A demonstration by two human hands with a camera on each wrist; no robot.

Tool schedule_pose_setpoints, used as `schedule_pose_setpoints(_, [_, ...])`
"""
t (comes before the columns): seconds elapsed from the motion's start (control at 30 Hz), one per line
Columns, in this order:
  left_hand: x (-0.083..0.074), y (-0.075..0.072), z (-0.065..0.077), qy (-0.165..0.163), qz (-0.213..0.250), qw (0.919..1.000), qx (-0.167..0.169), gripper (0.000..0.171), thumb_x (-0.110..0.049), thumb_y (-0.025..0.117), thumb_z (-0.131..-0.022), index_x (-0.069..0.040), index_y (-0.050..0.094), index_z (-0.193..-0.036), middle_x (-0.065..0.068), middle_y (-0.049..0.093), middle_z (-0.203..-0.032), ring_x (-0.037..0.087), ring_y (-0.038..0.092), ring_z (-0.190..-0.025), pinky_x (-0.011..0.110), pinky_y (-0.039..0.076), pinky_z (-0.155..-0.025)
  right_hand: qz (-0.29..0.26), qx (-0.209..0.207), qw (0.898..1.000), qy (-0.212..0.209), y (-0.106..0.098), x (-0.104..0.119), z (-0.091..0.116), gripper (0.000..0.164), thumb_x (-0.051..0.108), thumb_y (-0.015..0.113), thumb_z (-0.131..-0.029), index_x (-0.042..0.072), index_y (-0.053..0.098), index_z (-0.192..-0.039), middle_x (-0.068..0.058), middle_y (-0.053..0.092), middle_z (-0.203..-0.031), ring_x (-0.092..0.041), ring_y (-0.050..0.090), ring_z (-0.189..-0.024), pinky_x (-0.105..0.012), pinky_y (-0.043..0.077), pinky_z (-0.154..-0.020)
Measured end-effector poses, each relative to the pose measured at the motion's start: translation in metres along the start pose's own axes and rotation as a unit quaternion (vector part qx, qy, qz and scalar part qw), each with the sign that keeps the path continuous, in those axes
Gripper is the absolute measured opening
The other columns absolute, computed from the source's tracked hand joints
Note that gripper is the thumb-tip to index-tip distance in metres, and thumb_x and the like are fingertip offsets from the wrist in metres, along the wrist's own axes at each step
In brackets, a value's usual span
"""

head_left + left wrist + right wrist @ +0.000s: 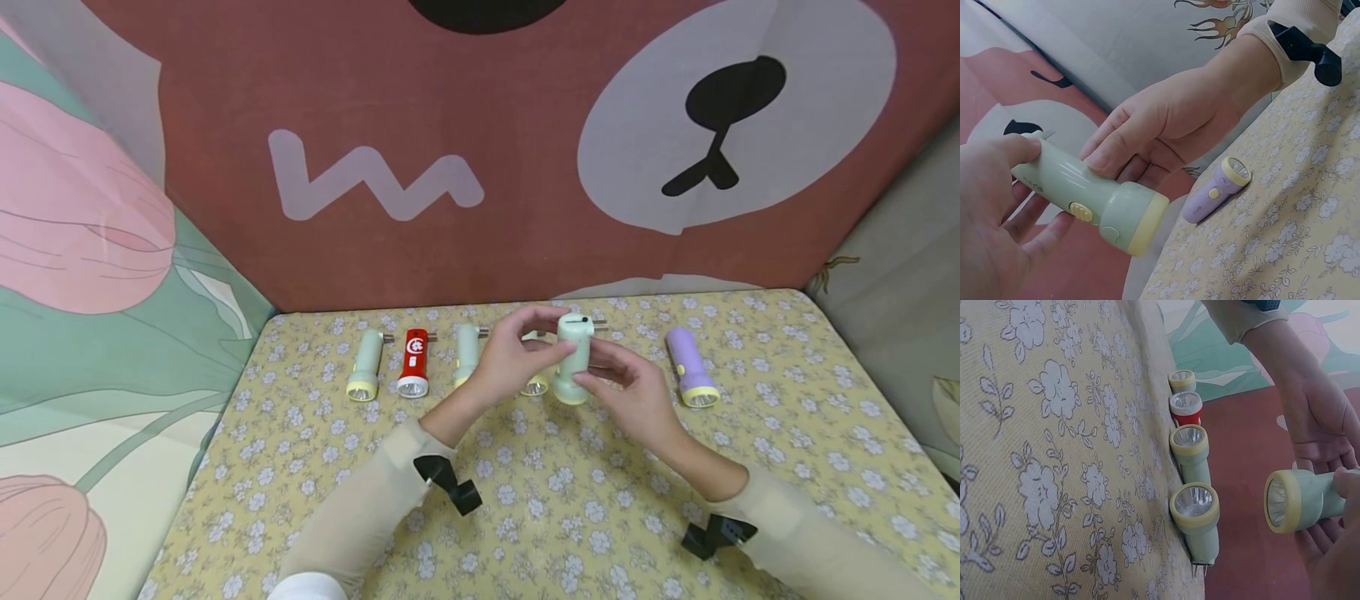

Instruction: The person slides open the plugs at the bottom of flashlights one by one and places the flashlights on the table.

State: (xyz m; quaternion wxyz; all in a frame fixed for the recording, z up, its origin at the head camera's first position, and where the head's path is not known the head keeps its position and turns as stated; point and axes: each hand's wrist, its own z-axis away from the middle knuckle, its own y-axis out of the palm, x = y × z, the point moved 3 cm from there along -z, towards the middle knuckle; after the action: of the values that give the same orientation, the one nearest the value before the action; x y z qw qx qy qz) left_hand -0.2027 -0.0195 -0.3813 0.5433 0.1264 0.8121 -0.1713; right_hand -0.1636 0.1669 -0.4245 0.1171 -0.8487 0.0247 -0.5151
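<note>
A pale green flashlight (573, 358) with a yellow rim is held above the table between both hands, its lens end down and metal plug prongs sticking out near the upper end. My left hand (521, 354) grips the tail part, thumb on one side and fingers on the other. Lower down, my right hand (637, 396) pinches the same flashlight with thumb and fingers. Its yellow switch (1081, 212) shows in the left wrist view. Just behind my left hand lies another green flashlight (1196, 519), partly hidden in the head view.
On the flowered tablecloth (510, 517), a row holds a green flashlight (367, 367), a red one (414, 362) and another green one (467, 350) to the left. A purple flashlight (690, 367) lies to the right. A red-brown printed cloth (450, 258) hangs behind.
</note>
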Motion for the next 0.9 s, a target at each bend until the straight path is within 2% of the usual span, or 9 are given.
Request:
schedule_pose_setpoints(0.17, [-0.003, -0.001, -0.003, 0.003, -0.001, 0.9998, -0.021, 0.039, 0.001, 0.073, -0.092, 0.001, 0.062, -0.129, 0.016, 0.065, -0.124, 0.019, 0.064, -0.109, 0.035, 0.060, -0.088, 0.022, 0.003, 0.999, -0.031, -0.002, 0.001, 0.003, 0.065, -0.013, 0.078, -0.081, 0.002, 0.058, -0.141, -0.018, 0.066, -0.131, -0.007, 0.065, -0.114, -0.022, 0.053, -0.097])
schedule_pose_setpoints(0.37, [-0.007, -0.001, -0.006, 0.005, 0.008, 0.9992, -0.039, 0.038, 0.000, 0.074, -0.092, 0.002, 0.063, -0.128, 0.017, 0.066, -0.121, 0.019, 0.065, -0.107, 0.037, 0.060, -0.088, 0.069, 0.033, 0.992, -0.098, 0.000, -0.001, 0.009, 0.098, -0.014, 0.087, -0.068, 0.001, 0.041, -0.154, -0.018, 0.048, -0.152, -0.006, 0.057, -0.126, -0.026, 0.048, -0.105])
schedule_pose_setpoints(0.47, [-0.008, 0.000, -0.007, 0.005, 0.009, 0.9991, -0.040, 0.039, 0.000, 0.074, -0.092, 0.003, 0.063, -0.129, 0.017, 0.066, -0.121, 0.019, 0.066, -0.107, 0.040, 0.060, -0.088, 0.078, 0.044, 0.989, -0.120, 0.001, -0.003, 0.012, 0.110, -0.017, 0.089, -0.062, -0.002, 0.035, -0.156, -0.019, 0.041, -0.157, -0.006, 0.052, -0.131, -0.027, 0.047, -0.107])
schedule_pose_setpoints(0.57, [-0.009, 0.000, -0.007, 0.007, 0.008, 0.9991, -0.041, 0.038, 0.000, 0.074, -0.092, 0.003, 0.063, -0.129, 0.017, 0.066, -0.121, 0.019, 0.066, -0.106, 0.043, 0.060, -0.088, 0.073, 0.049, 0.986, -0.139, 0.002, -0.005, 0.014, 0.109, -0.015, 0.089, -0.062, -0.006, 0.033, -0.155, -0.022, 0.038, -0.158, -0.008, 0.049, -0.135, -0.028, 0.046, -0.108])
schedule_pose_setpoints(0.7, [-0.009, 0.000, -0.007, 0.007, 0.008, 0.9990, -0.043, 0.038, 0.000, 0.073, -0.092, 0.003, 0.064, -0.129, 0.017, 0.066, -0.120, 0.018, 0.066, -0.106, 0.042, 0.060, -0.088, 0.072, 0.050, 0.986, -0.141, 0.002, -0.006, 0.015, 0.100, -0.004, 0.089, -0.072, -0.007, 0.033, -0.155, -0.021, 0.038, -0.158, -0.009, 0.049, -0.136, -0.029, 0.047, -0.107])
schedule_pose_setpoints(0.87, [-0.008, 0.001, -0.008, 0.005, 0.013, 0.9988, -0.046, 0.038, 0.000, 0.074, -0.092, 0.003, 0.064, -0.129, 0.018, 0.067, -0.120, 0.020, 0.067, -0.106, 0.036, 0.060, -0.088, 0.082, 0.040, 0.987, -0.135, 0.001, -0.008, 0.016, 0.099, -0.014, 0.086, -0.069, -0.005, 0.035, -0.154, -0.019, 0.041, -0.156, -0.008, 0.052, -0.133, -0.028, 0.049, -0.105])
schedule_pose_setpoints(0.9, [-0.008, 0.001, -0.008, 0.006, 0.016, 0.9988, -0.047, 0.038, 0.001, 0.074, -0.092, 0.004, 0.064, -0.129, 0.019, 0.067, -0.120, 0.020, 0.067, -0.106, 0.036, 0.060, -0.088, 0.084, 0.037, 0.987, -0.135, 0.001, -0.008, 0.016, 0.097, -0.011, 0.086, -0.071, -0.005, 0.036, -0.154, -0.019, 0.042, -0.156, -0.007, 0.052, -0.132, -0.028, 0.049, -0.104])
